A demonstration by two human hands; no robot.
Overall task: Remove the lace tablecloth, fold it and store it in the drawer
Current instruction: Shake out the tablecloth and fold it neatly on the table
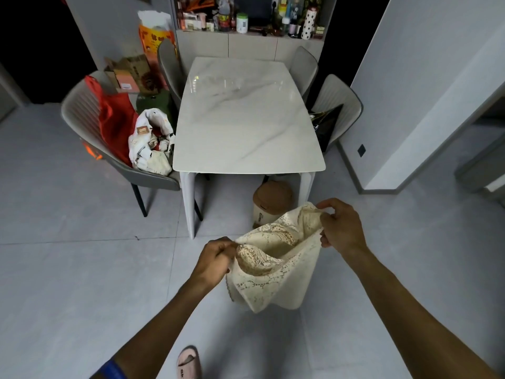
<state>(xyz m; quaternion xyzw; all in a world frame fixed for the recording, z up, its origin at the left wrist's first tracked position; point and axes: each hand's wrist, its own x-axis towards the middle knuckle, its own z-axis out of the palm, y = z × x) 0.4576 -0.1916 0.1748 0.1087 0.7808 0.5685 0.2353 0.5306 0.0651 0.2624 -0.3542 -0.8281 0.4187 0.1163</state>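
Note:
The cream lace tablecloth hangs in the air in front of me, bunched into several layers that sag in the middle and droop below my hands. My left hand pinches its left upper edge. My right hand grips the right upper edge, a little higher and farther from me. The white marble table stands bare beyond the cloth. No drawer shows clearly; pale cabinet fronts run behind the table.
A grey chair at the table's left holds red fabric and a white bag. More chairs stand at the far left and right sides. A brown-lidded bin sits under the near table edge. A cluttered shelf is behind. My pink slipper is below.

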